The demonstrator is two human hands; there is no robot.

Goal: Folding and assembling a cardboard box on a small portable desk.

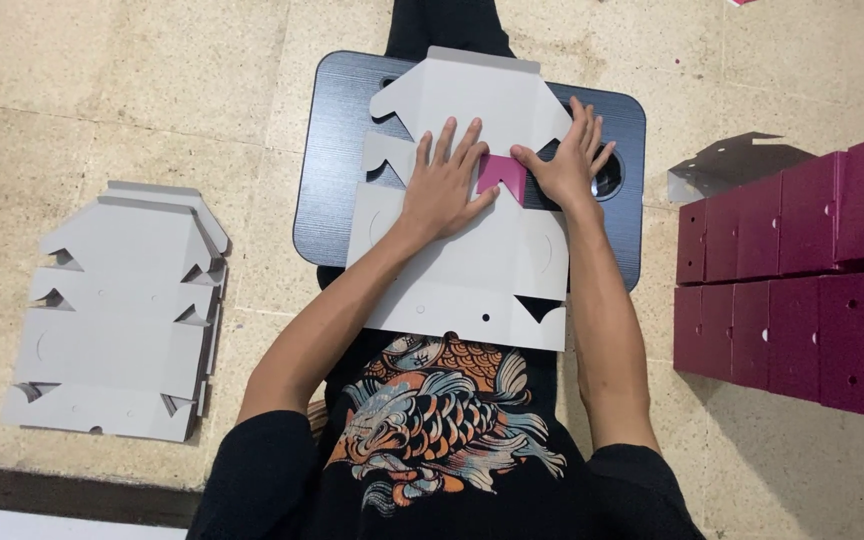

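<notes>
At far left, a stack of flat grey die-cut cardboard blanks (122,320) lies on the beige tiled floor (172,90), well apart from the person. In the middle, a dark worktop (337,150) with rounded corners rests across the person's lap, and on it lies one grey cardboard blank (462,275), spread flat and overhanging the near edge toward the black printed shirt (432,420).

The left hand (444,185) lies palm down on the blank, fingers spread and straight, gripping nothing; its forearm runs up from the lower left at a slant. Just right of its fingertips a small flap (503,175) is folded over, showing its magenta face. The right hand (570,160) presses flat just beside that flap, its thumb touching the flap's right edge and its fingers fanned outward, holding nothing closed in a grip; its forearm comes almost straight up from below. The right hand partly covers a round recess (610,175) in the worktop.

At right, on the floor, rows of folded magenta boxes (802,280) stand side by side, with another grey blank (732,160) lying behind them.
</notes>
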